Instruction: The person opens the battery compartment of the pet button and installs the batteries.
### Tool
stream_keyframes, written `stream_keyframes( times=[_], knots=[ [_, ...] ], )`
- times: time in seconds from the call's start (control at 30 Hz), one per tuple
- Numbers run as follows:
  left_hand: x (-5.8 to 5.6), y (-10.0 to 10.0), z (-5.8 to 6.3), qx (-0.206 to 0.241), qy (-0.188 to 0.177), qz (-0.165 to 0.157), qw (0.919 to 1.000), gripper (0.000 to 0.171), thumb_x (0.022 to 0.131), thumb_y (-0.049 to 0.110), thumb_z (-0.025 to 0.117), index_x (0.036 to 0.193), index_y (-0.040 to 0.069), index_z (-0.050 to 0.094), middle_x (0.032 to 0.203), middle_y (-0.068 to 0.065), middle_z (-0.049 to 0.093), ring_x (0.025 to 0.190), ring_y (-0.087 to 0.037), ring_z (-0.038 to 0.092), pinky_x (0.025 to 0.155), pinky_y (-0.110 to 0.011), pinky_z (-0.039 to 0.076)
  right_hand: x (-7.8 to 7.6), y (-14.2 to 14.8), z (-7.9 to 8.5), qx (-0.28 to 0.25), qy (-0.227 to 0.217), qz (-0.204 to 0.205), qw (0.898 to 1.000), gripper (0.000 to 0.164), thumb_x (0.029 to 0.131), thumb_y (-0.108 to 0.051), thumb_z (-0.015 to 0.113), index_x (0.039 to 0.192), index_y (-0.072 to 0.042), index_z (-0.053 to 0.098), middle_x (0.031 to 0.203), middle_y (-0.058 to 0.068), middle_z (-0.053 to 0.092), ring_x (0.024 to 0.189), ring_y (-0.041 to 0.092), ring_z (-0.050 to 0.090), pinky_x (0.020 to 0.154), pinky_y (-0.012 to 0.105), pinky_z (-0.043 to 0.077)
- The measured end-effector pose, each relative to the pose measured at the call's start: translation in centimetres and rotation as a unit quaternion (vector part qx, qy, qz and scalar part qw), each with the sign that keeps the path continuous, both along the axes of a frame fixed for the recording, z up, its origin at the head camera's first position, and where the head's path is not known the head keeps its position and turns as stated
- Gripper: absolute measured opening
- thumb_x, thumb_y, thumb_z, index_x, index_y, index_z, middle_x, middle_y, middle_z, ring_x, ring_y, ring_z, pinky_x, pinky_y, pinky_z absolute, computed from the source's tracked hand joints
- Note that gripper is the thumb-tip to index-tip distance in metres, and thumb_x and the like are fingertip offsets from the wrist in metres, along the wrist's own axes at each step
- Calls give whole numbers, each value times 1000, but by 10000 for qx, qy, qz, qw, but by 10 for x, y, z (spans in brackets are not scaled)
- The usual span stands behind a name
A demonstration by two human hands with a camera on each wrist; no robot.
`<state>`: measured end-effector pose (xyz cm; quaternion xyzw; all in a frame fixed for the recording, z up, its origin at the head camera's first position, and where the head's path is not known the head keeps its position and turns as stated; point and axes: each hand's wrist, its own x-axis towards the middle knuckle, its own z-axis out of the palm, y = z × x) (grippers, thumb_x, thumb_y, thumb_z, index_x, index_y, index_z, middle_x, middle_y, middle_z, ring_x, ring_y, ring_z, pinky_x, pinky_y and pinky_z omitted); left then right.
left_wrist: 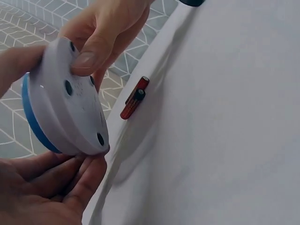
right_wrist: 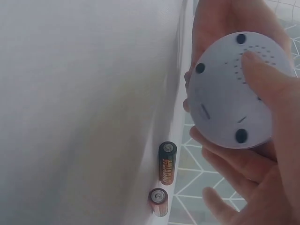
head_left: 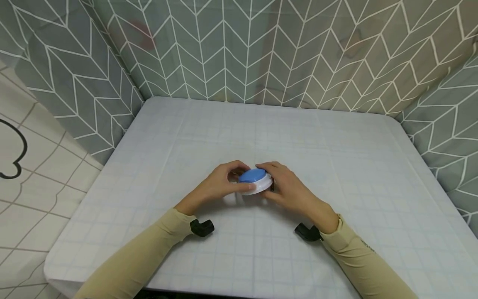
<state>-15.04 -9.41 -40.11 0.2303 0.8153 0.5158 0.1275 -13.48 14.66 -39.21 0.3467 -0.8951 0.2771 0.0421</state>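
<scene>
Both hands hold a round white buzzer button with a blue domed top, raised over the table and tilted. My left hand grips its left side, thumb on the near rim and fingers curled underneath along the edge in the left wrist view. From the right, my right hand holds it, the thumb lying across the speaker holes of the flat underside. Dark round feet and small slots mark that underside. Two red-and-black batteries, one beside the other, lie on the cloth beyond the hands.
A white cloth with faint grid lines covers the table. Grey-green curtains with white chevron lines hang behind and at both sides. Black wrist mounts sit at the sleeve cuffs. Pale tiled flooring shows at the left.
</scene>
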Motion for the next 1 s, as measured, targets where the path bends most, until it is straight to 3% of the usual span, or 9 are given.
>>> stream_keyframes(
  times=[0.1,0.33,0.5,0.7,0.9,1.0],
  knots=[
    [0,1,1,143,-316,-132,9993,40,88,41,73,120,19,63,114,2,66,103,-14,62,94,-35,52,1,0,1,-67,64,-78,9999,58,86,-25,78,136,-7,55,131,8,59,120,25,56,100,45,49],
    [1,1,0,323,-735,-228,9965,40,98,52,55,121,21,63,114,1,67,102,-17,62,89,-35,49,2,1,2,-243,251,-191,9992,43,89,-35,74,123,-11,62,113,1,64,103,17,58,88,38,50],
    [2,0,1,409,-786,-411,9952,45,101,55,45,120,18,63,112,-2,66,102,-18,58,90,-36,47,2,0,2,-352,337,-339,9982,37,90,-39,71,114,-12,66,105,-1,65,95,16,58,79,35,49],
    [5,2,2,374,-720,-487,9955,51,99,57,47,131,19,60,119,0,66,106,-16,60,96,-37,47,2,-1,3,-404,316,-453,9977,32,92,-43,68,104,-13,66,102,-1,64,91,15,56,74,32,47],
    [6,5,0,398,-621,-576,9956,47,100,52,50,130,17,61,112,-1,68,93,-19,64,86,-36,54,3,-1,4,-335,232,-488,9980,31,95,-45,63,98,-14,65,101,-1,65,93,16,57,78,33,48],
    [6,7,-1,441,-517,-543,9962,43,101,49,51,127,17,63,111,0,69,95,-17,65,87,-34,54,4,0,4,-314,140,-471,9983,30,97,-44,60,97,-15,65,99,-2,65,95,16,58,80,34,48]
  ],
)
